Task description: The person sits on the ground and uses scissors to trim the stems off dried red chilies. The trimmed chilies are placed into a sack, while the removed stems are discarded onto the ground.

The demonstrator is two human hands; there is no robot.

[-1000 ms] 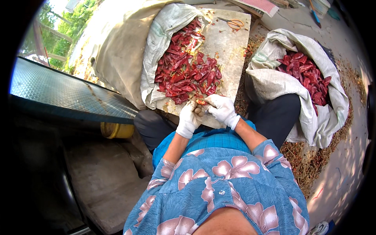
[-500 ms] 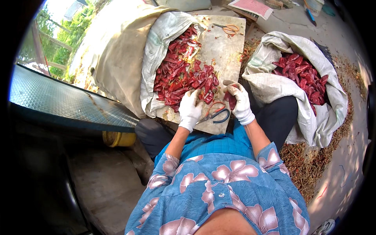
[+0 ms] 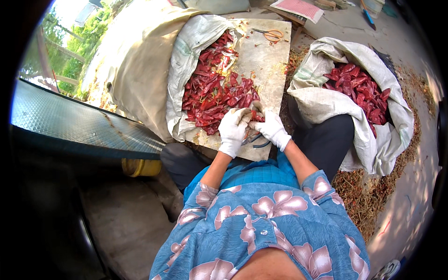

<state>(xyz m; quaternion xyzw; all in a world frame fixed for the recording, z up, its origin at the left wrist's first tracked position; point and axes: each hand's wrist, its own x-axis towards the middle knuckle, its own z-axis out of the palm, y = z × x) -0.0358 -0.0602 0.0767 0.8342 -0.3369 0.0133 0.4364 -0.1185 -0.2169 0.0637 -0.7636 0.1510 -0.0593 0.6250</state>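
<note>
My left hand [image 3: 234, 127] and my right hand [image 3: 271, 129], both in white gloves, meet over the near end of the board [image 3: 267, 70], their fingers closed round a red dried pepper [image 3: 256, 115]. Beneath them, scissors [image 3: 259, 142] with blue and orange on the handles lie partly hidden. A pile of red dried peppers [image 3: 214, 93] covers the board's left side and a pale sack [image 3: 184, 53] beside it. A second pair of scissors [image 3: 273, 36], orange-handled, lies at the board's far end.
An open sack of red peppers [image 3: 357, 93] stands at my right, by chaff [image 3: 364, 196] on the floor. A beige cover [image 3: 140, 74] lies left, near a metal sheet [image 3: 70, 116] and yellow bucket [image 3: 140, 166]. A bucket and blue-handled tool [image 3: 367, 16] are at the back.
A second ago both hands were together; half a second ago they were apart, the right holding a pepper, with scissors showing between them. Now they are together again, partly covering the scissors.
</note>
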